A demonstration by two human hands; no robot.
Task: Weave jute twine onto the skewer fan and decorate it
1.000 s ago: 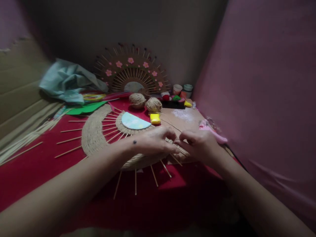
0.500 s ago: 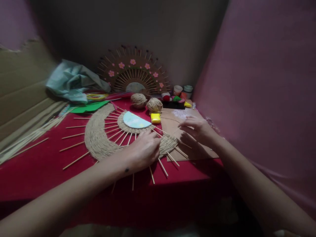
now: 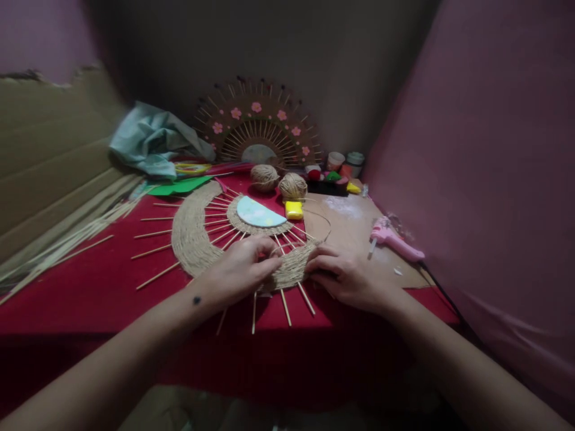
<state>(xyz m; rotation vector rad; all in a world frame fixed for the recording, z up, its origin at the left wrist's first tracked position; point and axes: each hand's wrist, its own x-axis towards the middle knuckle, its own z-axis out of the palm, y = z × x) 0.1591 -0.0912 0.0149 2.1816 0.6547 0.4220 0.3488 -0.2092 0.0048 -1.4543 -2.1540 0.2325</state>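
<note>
A half-round fan of thin wooden sticks and woven twine [image 3: 191, 239] lies on the red cloth, with a pale blue half-disc [image 3: 258, 212] at its centre. My left hand [image 3: 242, 263] rests over the front of the woven band, thumb and forefinger closed at a thin strand of twine. On the band's right end, my right hand [image 3: 344, 274] has its fingers bent around the edge; its fingertips are partly hidden. A loose loop of twine [image 3: 330, 224] arches up behind the right hand. Two twine balls [image 3: 264, 178] sit behind the half-disc, near a small yellow packet [image 3: 294, 210].
A pink glue gun [image 3: 398, 240] lies on a cardboard sheet [image 3: 359, 209] at right. Behind stand a flower-decorated fan [image 3: 256, 126] and small tubs [image 3: 354, 160]. Loose pale sticks [image 3: 67, 245], green sheet [image 3: 179, 186] and crumpled pale cloth [image 3: 157, 140] lie at left.
My right hand has come down and left from above the cardboard to the band's end, uncovering the glue gun. My left hand has shifted left along the band. The view has turned slightly.
</note>
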